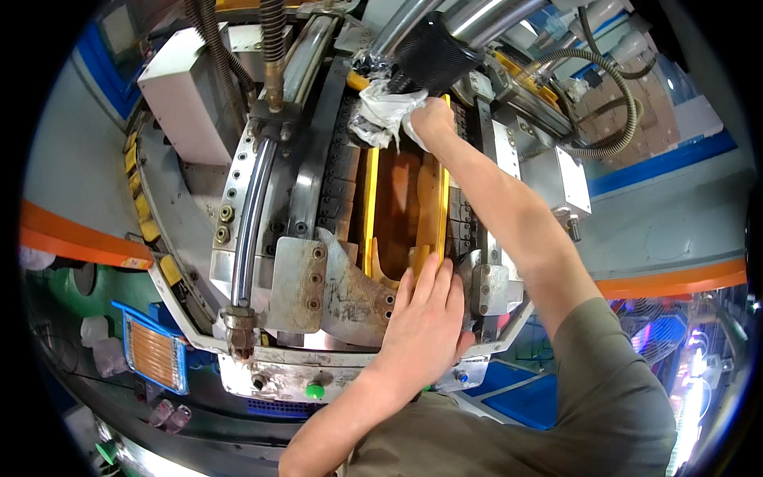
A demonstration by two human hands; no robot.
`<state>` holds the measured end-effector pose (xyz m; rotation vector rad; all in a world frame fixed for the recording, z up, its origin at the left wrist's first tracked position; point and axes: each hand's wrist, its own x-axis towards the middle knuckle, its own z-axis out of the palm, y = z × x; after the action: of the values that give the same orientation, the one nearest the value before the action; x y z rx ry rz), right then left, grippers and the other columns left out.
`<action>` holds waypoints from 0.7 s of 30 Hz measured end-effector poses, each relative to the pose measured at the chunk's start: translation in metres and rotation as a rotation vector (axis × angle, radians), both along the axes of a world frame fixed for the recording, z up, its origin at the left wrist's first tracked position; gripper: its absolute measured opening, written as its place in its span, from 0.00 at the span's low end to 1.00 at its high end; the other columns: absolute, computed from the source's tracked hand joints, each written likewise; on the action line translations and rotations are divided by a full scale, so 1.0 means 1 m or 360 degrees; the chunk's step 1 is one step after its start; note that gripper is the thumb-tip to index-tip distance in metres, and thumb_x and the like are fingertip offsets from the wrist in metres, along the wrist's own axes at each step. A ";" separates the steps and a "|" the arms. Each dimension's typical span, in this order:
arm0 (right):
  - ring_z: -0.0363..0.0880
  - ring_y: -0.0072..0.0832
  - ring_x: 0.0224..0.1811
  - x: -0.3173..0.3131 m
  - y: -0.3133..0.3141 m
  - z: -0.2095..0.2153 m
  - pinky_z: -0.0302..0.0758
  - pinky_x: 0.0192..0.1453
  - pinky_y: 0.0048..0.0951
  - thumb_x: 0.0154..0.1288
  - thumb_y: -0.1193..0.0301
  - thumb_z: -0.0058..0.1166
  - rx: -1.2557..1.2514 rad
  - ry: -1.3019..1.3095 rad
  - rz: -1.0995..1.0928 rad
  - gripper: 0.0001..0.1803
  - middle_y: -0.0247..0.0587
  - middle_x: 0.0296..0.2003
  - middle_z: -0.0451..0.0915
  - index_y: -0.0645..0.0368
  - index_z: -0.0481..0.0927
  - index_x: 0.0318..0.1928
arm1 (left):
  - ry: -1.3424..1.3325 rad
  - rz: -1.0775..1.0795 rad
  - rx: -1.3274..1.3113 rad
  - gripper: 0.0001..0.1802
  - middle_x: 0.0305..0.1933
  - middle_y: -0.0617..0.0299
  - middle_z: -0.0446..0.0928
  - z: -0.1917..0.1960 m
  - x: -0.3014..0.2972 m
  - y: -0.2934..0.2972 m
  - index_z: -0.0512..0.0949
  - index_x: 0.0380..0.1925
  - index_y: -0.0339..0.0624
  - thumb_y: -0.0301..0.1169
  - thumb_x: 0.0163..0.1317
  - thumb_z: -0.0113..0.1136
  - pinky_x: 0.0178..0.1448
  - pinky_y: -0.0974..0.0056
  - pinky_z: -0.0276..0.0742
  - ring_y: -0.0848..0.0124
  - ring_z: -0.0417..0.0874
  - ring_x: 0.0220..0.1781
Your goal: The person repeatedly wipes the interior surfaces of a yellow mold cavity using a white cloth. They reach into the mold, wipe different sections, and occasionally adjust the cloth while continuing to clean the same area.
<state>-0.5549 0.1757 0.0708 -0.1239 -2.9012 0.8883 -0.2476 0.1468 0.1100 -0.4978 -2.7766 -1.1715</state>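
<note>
My right hand (431, 123) reaches to the far part of the machine, its fingers closed on a crumpled, grubby white cloth (383, 111). The cloth lies below a black knurled cylinder (435, 54), over the far end of a long yellow-edged trough (371, 199) with a brown, shiny inside. At the near end of that trough, my left hand (427, 314) lies with its fingers stretched out, fingertips on the yellow edge. Beside the left hand is a worn, stained metal plate (354, 298).
Dark segmented rails flank the trough. A polished rod (256, 215) and braided hoses (273, 48) stand to the left, a curved hose (628, 95) at the right. Along the near panel sits a green button (315, 390). A blue-framed rack (152, 350) stands lower left.
</note>
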 end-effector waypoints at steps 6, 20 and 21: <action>0.79 0.51 0.47 -0.025 -0.022 -0.038 0.74 0.53 0.44 0.59 0.71 0.52 -0.0562 0.0128 -0.0531 0.13 0.59 0.42 0.80 0.62 0.79 0.43 | -0.0166 -0.0189 0.0191 0.36 0.63 0.42 0.62 0.028 0.040 -0.036 0.68 0.55 0.28 0.35 0.47 0.68 0.69 0.46 0.58 0.45 0.57 0.70; 0.82 0.42 0.45 -0.035 -0.029 -0.127 0.75 0.47 0.39 0.58 0.76 0.49 -0.1143 -0.0222 0.0243 0.16 0.52 0.44 0.82 0.58 0.81 0.47 | -0.0369 0.0021 0.0387 0.32 0.65 0.44 0.65 0.034 0.089 -0.066 0.70 0.57 0.33 0.30 0.49 0.62 0.69 0.50 0.61 0.43 0.60 0.69; 0.82 0.42 0.45 -0.017 -0.038 -0.108 0.75 0.48 0.39 0.59 0.75 0.49 -0.1063 -0.0362 0.0081 0.16 0.52 0.45 0.81 0.58 0.81 0.47 | -0.0377 0.0009 0.0393 0.32 0.65 0.44 0.65 0.036 0.087 -0.067 0.70 0.57 0.33 0.31 0.49 0.62 0.69 0.50 0.61 0.43 0.60 0.70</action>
<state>-0.5721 0.1381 -0.0374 -0.2121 -2.6667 1.9276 -0.1610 0.0796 0.1455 -0.3468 -2.7569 -1.6424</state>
